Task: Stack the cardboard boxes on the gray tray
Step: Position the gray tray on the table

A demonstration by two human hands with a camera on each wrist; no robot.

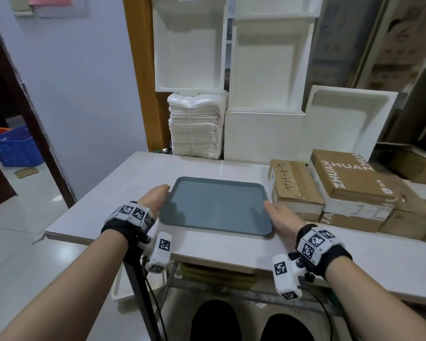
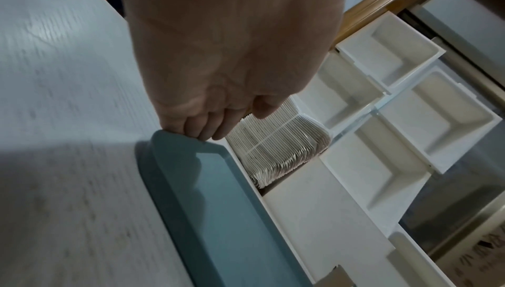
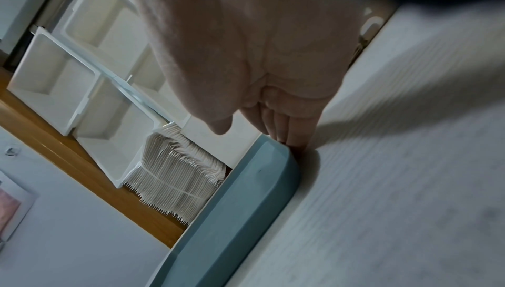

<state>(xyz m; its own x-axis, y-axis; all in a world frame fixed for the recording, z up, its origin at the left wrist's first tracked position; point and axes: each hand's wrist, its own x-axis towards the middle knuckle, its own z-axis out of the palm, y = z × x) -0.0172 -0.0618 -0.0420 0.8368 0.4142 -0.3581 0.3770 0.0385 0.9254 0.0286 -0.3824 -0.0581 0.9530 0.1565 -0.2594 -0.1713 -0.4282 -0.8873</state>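
The gray tray (image 1: 217,205) lay flat on the white table (image 1: 123,193), nothing on it, with a hand at each short side. The left hand (image 1: 155,200) rested against the tray's left rim, fingers straight and held together; the left wrist view showed the fingertips (image 2: 200,132) touching the rim near its far corner, the thumb apart from them and not on the tray. The right hand (image 1: 282,219) mirrored it on the right side — fingers extended and close together, their tips (image 3: 289,138) down at the rim's outer edge where it met the table, thumb free. Neither hand was curled round the tray.

The cardboard boxes sat just to the right of the tray, on the table. The nearer one, a box with handwriting on its taped top (image 1: 293,183), stood close beside the right rim, atop another box. Beyond it lay a flat box printed ZHUAN (image 1: 349,178), resting on further cartons (image 1: 354,212).

Behind the table stood white foam containers (image 1: 266,70) and a strapped bundle of white sheets (image 1: 194,126) — both also visible in the wrist views.
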